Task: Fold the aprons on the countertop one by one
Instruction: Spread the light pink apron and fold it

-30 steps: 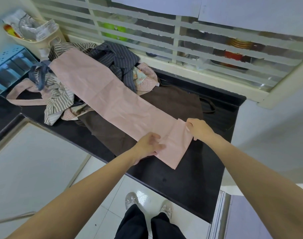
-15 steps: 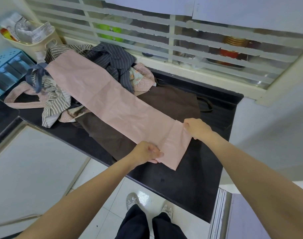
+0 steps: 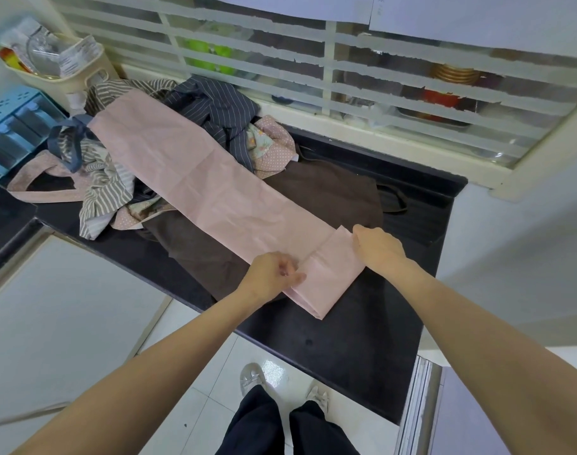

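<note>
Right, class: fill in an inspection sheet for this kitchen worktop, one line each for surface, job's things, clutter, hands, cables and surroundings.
Surface: black countertop, near end bare.
Job's things: pink apron laid as a long strip, near end folded over; brown apron beneath it; heap of striped aprons at the far end.
Clutter: cream basket of packets; blue rack.
Hands: left hand pinches the fold's near edge; right hand grips its far edge.
Cables: nothing seen.
Surroundings: barred window; tiled floor.
</note>
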{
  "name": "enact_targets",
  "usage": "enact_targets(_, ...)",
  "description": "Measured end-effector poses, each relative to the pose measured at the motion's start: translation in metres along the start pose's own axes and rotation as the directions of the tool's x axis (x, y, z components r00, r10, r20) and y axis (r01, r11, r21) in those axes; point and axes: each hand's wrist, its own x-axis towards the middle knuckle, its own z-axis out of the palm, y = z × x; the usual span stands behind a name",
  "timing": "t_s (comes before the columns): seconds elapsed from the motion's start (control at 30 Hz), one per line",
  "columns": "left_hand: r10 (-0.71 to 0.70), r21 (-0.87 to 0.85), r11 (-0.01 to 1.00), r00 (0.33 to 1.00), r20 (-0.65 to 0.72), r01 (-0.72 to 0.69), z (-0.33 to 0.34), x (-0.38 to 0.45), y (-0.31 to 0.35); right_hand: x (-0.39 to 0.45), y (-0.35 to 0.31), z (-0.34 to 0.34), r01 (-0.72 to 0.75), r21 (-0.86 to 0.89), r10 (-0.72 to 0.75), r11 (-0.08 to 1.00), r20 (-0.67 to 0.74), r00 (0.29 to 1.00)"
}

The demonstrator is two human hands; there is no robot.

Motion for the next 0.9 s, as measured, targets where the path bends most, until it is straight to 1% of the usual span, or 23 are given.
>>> enact_targets(0.1, 0.021, -0.01, 1.0, 0.998, -0.053, -0.022, 0.0, 0.0, 0.004, -0.003, -0.002, 0.001, -0.013, -0.03, 0.013, 0.999, -0.011, 1.0)
enact_targets(0.17, 0.001, -0.084, 0.996, 0.996, -0.085, -0.008, 0.002, -0.001, 0.005, -0.005, -0.005, 0.005, -0.004, -0.073, 0.002, 0.997, -0.033, 0.999)
enact_targets(0.23, -0.022, -0.166, 0.986, 0.997, -0.08, 0.009, 0.003, -0.003, 0.003, -0.007, -0.009, 0.007, 0.002, -0.122, -0.008, 0.992, -0.048, 0.999)
enact_targets(0.27, -0.019, -0.16, 0.987, 0.998, -0.054, 0.01, 0.003, -0.004, 0.003, -0.007, -0.01, 0.008, 0.003, -0.144, -0.011, 0.99, -0.053, 0.999)
enact_targets(0.37, 0.021, -0.01, 1.0, 0.998, 0.061, -0.021, 0.004, -0.005, -0.003, -0.008, -0.013, 0.013, -0.001, -0.196, -0.018, 0.981, -0.095, 0.995)
enact_targets(0.47, 0.0, 0.142, 0.989, 0.981, 0.195, -0.029, 0.004, -0.001, 0.0, -0.008, -0.017, 0.022, -0.003, -0.209, -0.026, 0.978, -0.139, 0.99)
enact_targets(0.53, -0.009, 0.274, 0.96, 0.971, 0.24, -0.059, 0.005, 0.003, 0.005, -0.009, -0.016, 0.021, -0.02, -0.204, -0.01, 0.979, -0.146, 0.989)
enact_targets(0.57, 0.004, 0.35, 0.931, 0.965, 0.262, -0.099, 0.005, 0.004, 0.007, -0.009, -0.013, 0.018, -0.014, -0.218, -0.019, 0.976, -0.148, 0.989)
enact_targets(0.6, 0.018, 0.437, 0.887, 0.958, 0.286, -0.147, 0.006, 0.005, 0.009, -0.01, -0.009, 0.016, 0.029, -0.256, -0.074, 0.966, -0.168, 0.983)
enact_targets(0.63, 0.031, 0.526, 0.828, 0.952, 0.305, -0.196, 0.006, 0.005, 0.01, -0.01, -0.003, 0.015, 0.113, -0.31, -0.187, 0.944, -0.219, 0.958)
enact_targets(0.67, 0.06, 0.602, 0.761, 0.95, 0.307, -0.243, 0.007, 0.004, 0.012, -0.008, 0.004, 0.014, 0.22, -0.382, -0.331, 0.898, -0.254, 0.909)
enact_targets(0.7, 0.108, 0.67, 0.682, 0.946, 0.305, -0.294, 0.008, 0.005, 0.011, -0.01, 0.009, 0.011, 0.309, -0.463, -0.457, 0.831, -0.251, 0.854)
enact_targets(0.73, 0.162, 0.733, 0.585, 0.935, 0.314, -0.347, 0.009, 0.005, 0.008, -0.014, 0.013, 0.01, 0.377, -0.525, -0.553, 0.763, -0.23, 0.801)
enact_targets(0.77, 0.217, 0.78, 0.483, 0.917, 0.335, -0.399, 0.011, 0.005, 0.006, -0.017, 0.017, 0.01, 0.442, -0.556, -0.618, 0.704, -0.173, 0.767)
enact_targets(0.8, 0.246, 0.802, 0.405, 0.897, 0.368, -0.44, 0.012, 0.005, 0.004, -0.02, 0.02, 0.012, 0.494, -0.553, -0.647, 0.671, -0.111, 0.755)
enact_targets(0.83, 0.257, 0.8, 0.368, 0.879, 0.402, -0.474, 0.013, 0.005, 0.002, -0.02, 0.024, 0.012, 0.522, -0.548, -0.64, 0.654, -0.032, 0.768)
enact_targets(0.87, 0.25, 0.787, 0.376, 0.871, 0.423, -0.489, 0.013, 0.003, 0.0, -0.019, 0.023, 0.01, 0.523, -0.567, -0.599, 0.636, 0.065, 0.798)
enact_targets(0.9, 0.237, 0.77, 0.407, 0.871, 0.431, -0.492, 0.011, 0.0, -0.001, -0.019, 0.02, 0.006, 0.512, -0.584, -0.557, 0.63, 0.12, 0.822)
